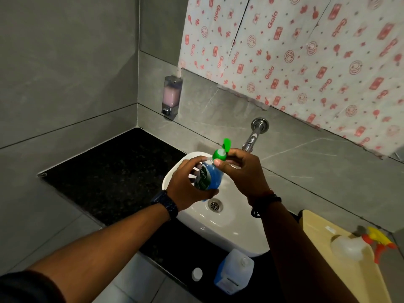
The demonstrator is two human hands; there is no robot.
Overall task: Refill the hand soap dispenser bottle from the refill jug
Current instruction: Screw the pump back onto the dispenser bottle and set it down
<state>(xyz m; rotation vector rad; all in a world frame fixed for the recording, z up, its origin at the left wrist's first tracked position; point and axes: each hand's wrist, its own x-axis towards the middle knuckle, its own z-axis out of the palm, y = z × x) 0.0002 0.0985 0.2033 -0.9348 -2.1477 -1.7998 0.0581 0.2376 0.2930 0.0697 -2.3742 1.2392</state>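
Note:
I hold a blue Dettol soap bottle [208, 177] above the white sink basin [227, 228]. My left hand [189, 184] wraps around its body. My right hand [242, 169] grips the green cap [220, 154] at the neck, and the cap's flip lid stands open. The refill jug [234, 272], clear with blue liquid, stands on the dark counter in front of the basin with its mouth uncovered. Its white cap [197, 274] lies on the counter just left of it.
A chrome tap [254, 136] juts from the grey tiled wall behind the basin. A wall soap dispenser [172, 97] with pink liquid hangs to the left. A yellow tray [341, 265] at right holds a spray bottle [358, 246]. Black counter [113, 176] extends left.

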